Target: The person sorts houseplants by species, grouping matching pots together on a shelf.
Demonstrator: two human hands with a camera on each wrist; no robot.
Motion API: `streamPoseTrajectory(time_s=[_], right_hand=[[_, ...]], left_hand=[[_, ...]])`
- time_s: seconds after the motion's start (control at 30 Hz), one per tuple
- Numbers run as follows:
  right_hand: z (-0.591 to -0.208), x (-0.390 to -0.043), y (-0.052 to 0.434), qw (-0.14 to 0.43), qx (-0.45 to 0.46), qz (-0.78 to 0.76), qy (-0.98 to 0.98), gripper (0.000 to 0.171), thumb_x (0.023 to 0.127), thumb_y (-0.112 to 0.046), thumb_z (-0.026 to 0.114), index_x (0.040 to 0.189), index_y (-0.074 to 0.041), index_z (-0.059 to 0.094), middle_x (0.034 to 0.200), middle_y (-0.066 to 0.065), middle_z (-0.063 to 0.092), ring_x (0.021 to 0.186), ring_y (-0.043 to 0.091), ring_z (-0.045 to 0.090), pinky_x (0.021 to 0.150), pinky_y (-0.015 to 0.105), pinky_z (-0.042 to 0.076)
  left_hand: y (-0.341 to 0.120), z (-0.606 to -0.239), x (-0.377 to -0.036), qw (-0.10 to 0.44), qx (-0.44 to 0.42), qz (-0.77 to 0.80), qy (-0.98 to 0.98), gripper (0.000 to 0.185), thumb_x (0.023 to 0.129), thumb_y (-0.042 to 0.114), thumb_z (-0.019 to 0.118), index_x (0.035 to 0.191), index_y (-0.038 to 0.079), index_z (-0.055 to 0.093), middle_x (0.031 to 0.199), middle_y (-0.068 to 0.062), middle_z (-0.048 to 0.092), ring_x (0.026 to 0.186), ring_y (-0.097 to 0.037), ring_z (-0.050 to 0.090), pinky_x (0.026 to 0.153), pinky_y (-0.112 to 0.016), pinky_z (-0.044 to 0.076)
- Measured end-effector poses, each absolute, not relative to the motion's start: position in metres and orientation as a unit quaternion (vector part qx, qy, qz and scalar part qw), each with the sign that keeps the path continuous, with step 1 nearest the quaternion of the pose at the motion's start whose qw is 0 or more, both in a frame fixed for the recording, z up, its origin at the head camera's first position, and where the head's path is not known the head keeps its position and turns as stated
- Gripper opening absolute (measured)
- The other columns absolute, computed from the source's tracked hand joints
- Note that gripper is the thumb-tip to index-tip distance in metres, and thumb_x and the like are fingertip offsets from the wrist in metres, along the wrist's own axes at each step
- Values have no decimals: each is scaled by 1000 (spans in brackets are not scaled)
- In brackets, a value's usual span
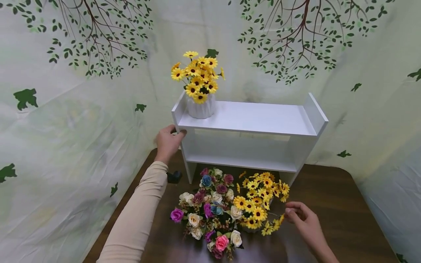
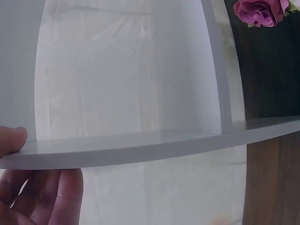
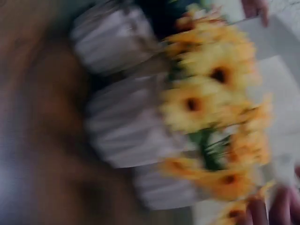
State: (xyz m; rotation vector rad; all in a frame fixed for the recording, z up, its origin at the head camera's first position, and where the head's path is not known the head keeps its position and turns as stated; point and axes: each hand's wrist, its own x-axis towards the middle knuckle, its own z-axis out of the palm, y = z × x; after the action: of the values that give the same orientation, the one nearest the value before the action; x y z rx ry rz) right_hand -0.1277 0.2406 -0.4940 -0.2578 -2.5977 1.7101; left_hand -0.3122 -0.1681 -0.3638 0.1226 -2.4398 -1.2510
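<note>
My left hand [image 1: 168, 143] grips the left side panel of a white two-tier shelf [image 1: 260, 116]. In the left wrist view the thumb lies on one face of the board and the fingers on the other. My right hand [image 1: 307, 225], its fingers loosely bent, is close to the outer blooms of the yellow daisy-like flowers [image 1: 258, 199] in front of the shelf. Whether it touches them is unclear. In the blurred right wrist view, several white ribbed pots [image 3: 126, 124] stand under the flowers. Beside the yellow ones is a bunch of mixed roses [image 1: 213, 212].
A white pot [image 1: 201, 107] of yellow flowers [image 1: 198, 76] stands on the upper tier's left end. The shelf rests at the back of a dark wooden table [image 1: 342, 204]. A small black object [image 1: 174, 177] lies by the shelf's left foot. Leaf-printed cloth [image 1: 98, 128] hangs behind.
</note>
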Motion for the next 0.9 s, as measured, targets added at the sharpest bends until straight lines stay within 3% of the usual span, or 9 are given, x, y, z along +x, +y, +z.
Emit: streamPoseTrajectory(time_s=[0.13, 0.27, 0.43, 0.57, 0.8, 0.9], right_hand=[[-529, -123, 246, -10, -162, 499, -851, 31, 97, -14, 58, 121, 5, 55, 95, 6, 67, 76, 1, 57, 66, 21, 49], [-559, -120, 246, -67, -132, 475, -867, 30, 91, -5, 63, 117, 8, 57, 101, 15, 68, 80, 9, 60, 66, 23, 49], [-577, -122, 234, -71, -94, 472, -874, 38, 83, -3, 71, 118, 8, 59, 109, 23, 68, 87, 23, 68, 71, 30, 55], [-585, -124, 219, -43, -60, 465, -882, 55, 78, -3, 77, 129, 4, 56, 116, 24, 64, 94, 26, 68, 75, 32, 55], [-589, -127, 193, 30, 15, 463, -886, 80, 71, -9, 85, 141, -3, 48, 135, 23, 59, 120, 36, 59, 92, 38, 51], [-590, -130, 185, 59, 37, 485, -872, 84, 68, -9, 87, 141, -2, 45, 132, 23, 61, 116, 27, 61, 91, 33, 52]], left_hand=[[-169, -364, -313, 185, 45, -451, -872, 36, 88, 26, 66, 114, 2, 71, 119, -18, 72, 103, -33, 69, 83, -48, 56], [-171, -364, -315, 188, 46, -453, -870, 35, 88, 26, 66, 113, 2, 71, 118, -18, 72, 105, -33, 68, 84, -49, 56], [-172, -362, -316, 181, 46, -457, -869, 36, 89, 27, 67, 114, 3, 71, 118, -18, 72, 105, -34, 68, 85, -49, 56], [-172, -361, -315, 180, 44, -452, -873, 36, 89, 27, 67, 114, 2, 72, 117, -18, 72, 104, -33, 68, 84, -49, 56], [-172, -364, -314, 176, 44, -446, -877, 36, 89, 28, 66, 114, 3, 72, 115, -17, 73, 100, -32, 68, 81, -46, 55], [-172, -364, -314, 176, 44, -444, -877, 37, 89, 29, 66, 114, 3, 72, 115, -17, 73, 100, -32, 68, 80, -45, 55]])
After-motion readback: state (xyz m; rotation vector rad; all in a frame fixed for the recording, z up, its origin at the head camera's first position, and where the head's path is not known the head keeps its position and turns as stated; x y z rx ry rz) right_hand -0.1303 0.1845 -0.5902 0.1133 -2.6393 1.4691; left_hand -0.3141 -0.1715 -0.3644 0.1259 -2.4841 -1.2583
